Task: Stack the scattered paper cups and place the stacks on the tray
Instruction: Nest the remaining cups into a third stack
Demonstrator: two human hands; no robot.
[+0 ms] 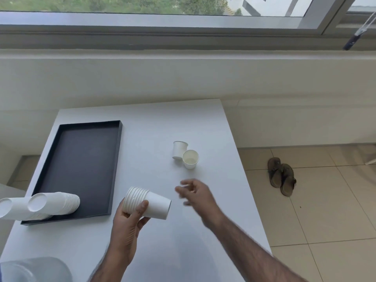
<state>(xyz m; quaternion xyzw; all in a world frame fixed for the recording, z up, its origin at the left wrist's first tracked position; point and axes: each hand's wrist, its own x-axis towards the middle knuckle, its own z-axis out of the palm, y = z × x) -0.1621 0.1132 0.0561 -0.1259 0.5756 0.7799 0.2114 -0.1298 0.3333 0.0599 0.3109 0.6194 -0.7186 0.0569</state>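
With left hand (pixel 130 218), grips sideways cup stack (pixel 151 204); extends empty, loose-fingered right hand (pixel 197 194) toward two loose cups (pixel 190 159) just beyond.

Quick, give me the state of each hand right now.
Left hand: gripping a stack of cups, held on its side above the table.
Right hand: open, holding nothing, blurred.
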